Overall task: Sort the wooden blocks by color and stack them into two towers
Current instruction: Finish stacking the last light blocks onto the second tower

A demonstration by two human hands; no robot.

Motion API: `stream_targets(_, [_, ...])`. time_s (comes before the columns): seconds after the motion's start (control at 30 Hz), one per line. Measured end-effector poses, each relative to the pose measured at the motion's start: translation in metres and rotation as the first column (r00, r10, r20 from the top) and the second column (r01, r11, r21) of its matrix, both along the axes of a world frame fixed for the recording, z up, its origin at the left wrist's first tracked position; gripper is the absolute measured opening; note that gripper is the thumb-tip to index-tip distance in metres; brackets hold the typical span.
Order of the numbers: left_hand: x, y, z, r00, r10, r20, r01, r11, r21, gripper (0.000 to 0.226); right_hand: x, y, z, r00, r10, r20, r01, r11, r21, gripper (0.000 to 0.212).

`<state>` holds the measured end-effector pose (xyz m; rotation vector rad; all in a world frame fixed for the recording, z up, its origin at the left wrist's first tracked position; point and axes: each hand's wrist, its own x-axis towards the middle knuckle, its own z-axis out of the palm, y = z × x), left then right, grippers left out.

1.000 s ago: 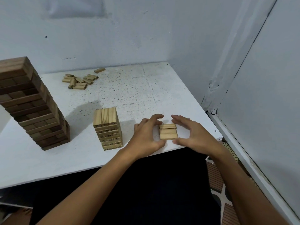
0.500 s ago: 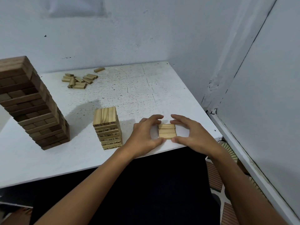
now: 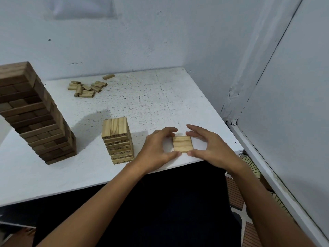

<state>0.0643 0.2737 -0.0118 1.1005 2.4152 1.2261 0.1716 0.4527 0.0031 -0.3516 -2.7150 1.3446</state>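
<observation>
Dark-brown block tower [image 3: 33,113]: tall, far left on the white tabletop [image 3: 160,104]. Loose light blocks [image 3: 87,88]: small heap at the back, one block [image 3: 108,76] lying apart to its right. Light block tower [image 3: 117,139]: short, numbered ends facing the camera, near the front edge. Left hand [image 3: 156,150]: fingers curled against the left side of a flat row of light blocks [image 3: 182,143]. Right hand [image 3: 211,147]: fingers curled against its right side; the row is pinched between both hands by the tabletop's front edge.
</observation>
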Motion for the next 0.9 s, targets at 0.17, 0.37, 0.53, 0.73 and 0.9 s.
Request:
stream_targets(0.17, [-0.002,-0.001,-0.001,1.000,0.002,0.011,-0.002,1.000,0.000,0.068,-0.001,0.003,-0.003,1.000,0.011,-0.002,-0.011,1.000,-0.007,0.081])
stream_targets(0.37, [-0.003,-0.002,0.002,0.999,0.003,-0.036,-0.004,1.000,-0.031,0.063,-0.003,0.007,-0.006,1.000,0.024,0.000,-0.024,1.000,0.014,0.081])
stream_targets(0.53, [-0.003,0.000,0.006,0.999,-0.002,-0.051,0.000,0.999,-0.043,0.059,-0.003,0.007,-0.004,0.998,0.046,-0.040,-0.043,0.997,0.069,0.076])
stream_targets(0.73, [0.005,0.003,0.018,1.000,0.002,0.018,-0.003,0.999,0.051,0.055,0.004,0.011,0.007,0.987,0.058,-0.149,-0.058,0.998,0.004,0.065])
stream_targets(0.9, [0.011,-0.001,0.049,1.000,0.022,0.004,-0.022,0.985,0.170,0.049,0.004,0.008,0.035,0.951,0.081,-0.299,-0.096,0.995,-0.038,0.057])
